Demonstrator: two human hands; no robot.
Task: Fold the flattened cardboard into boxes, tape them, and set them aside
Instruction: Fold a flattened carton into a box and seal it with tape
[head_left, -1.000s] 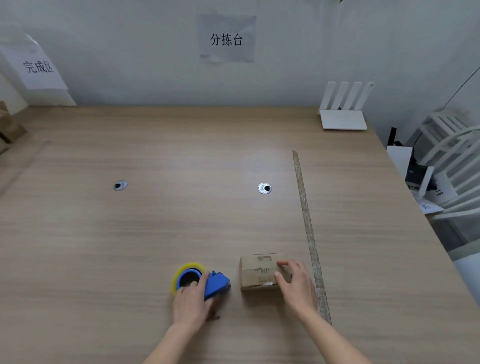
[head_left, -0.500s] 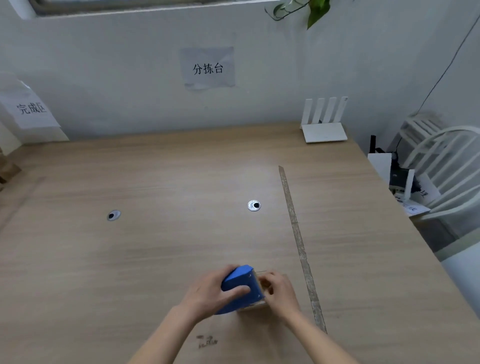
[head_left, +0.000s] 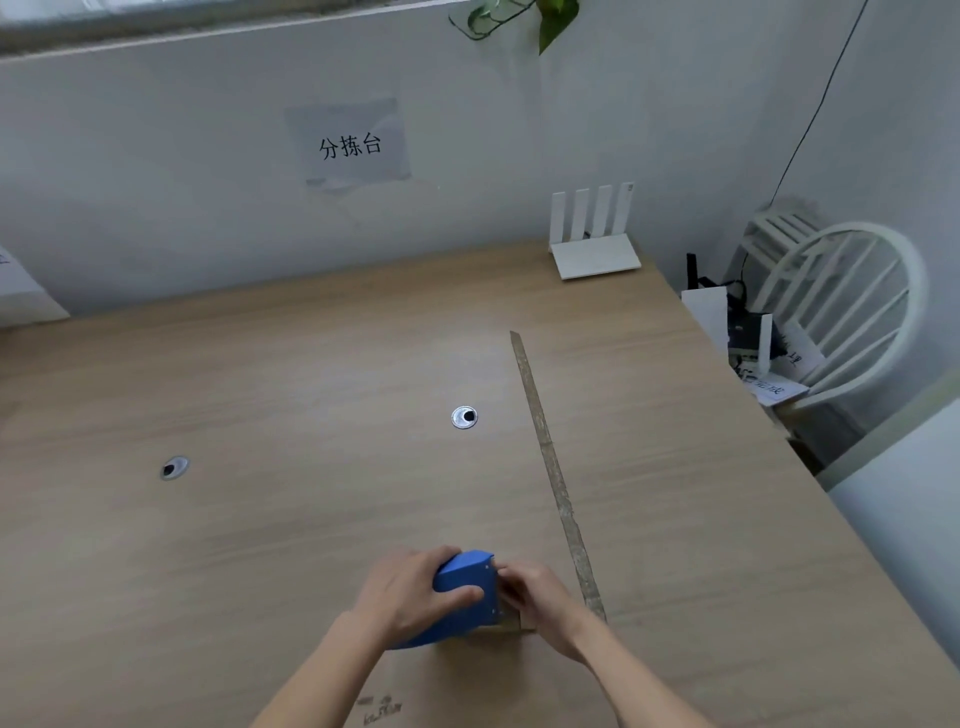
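- Left hand (head_left: 410, 592): fingers and thumb wrapped round blue plastic tape dispenser (head_left: 467, 597), holding it tilted on top of the box.
- Right hand (head_left: 535, 597): fingers curled against small brown cardboard box (head_left: 511, 621), gripping its right side; hands close together, dispenser between them.
- Box: near front edge of light wooden tabletop (head_left: 260, 519), just left of long brown tape strip (head_left: 550, 467); mostly hidden by dispenser and hands, only a lower corner visible.
- Also on tabletop: two round metal cable grommets (head_left: 464, 417), white four-antenna router (head_left: 595, 239) at far right corner.
- Wall: paper sign with black characters (head_left: 350, 145).
- Right of tabletop: white slatted chair (head_left: 852, 306).
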